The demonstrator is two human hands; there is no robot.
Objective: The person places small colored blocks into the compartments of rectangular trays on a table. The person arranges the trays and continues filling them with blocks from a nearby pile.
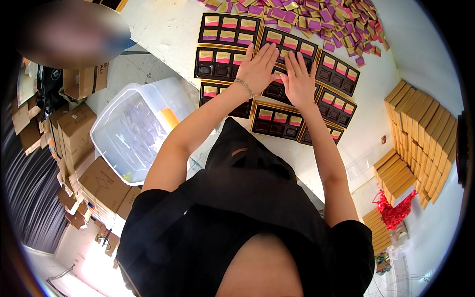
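Observation:
Several shallow black trays with gold edges lie close together on the white table, divided into small square compartments. My left hand [258, 72] reaches over the middle left tray [221, 72] and the tray beside it, fingers stretched forward. Flat fingers of my right hand [300, 84] rest over the upper middle tray [308, 60], thumb toward the left one. Neither hand grips anything visible. Small gold-and-pink wrapped packets [230, 23] fill back rows; the upper left tray also has gold-and-purple packets [227, 36] in front. Several other front rows hold none. The hands hide parts of the middle trays.
Loose gold-and-purple packets [316, 22] are heaped at the table's far side. Stacked gold boxes [420, 133] and a red bundle [397, 210] are at right. Left of me are a clear plastic bin [111, 106], brown cartons [101, 183] and another person, blurred.

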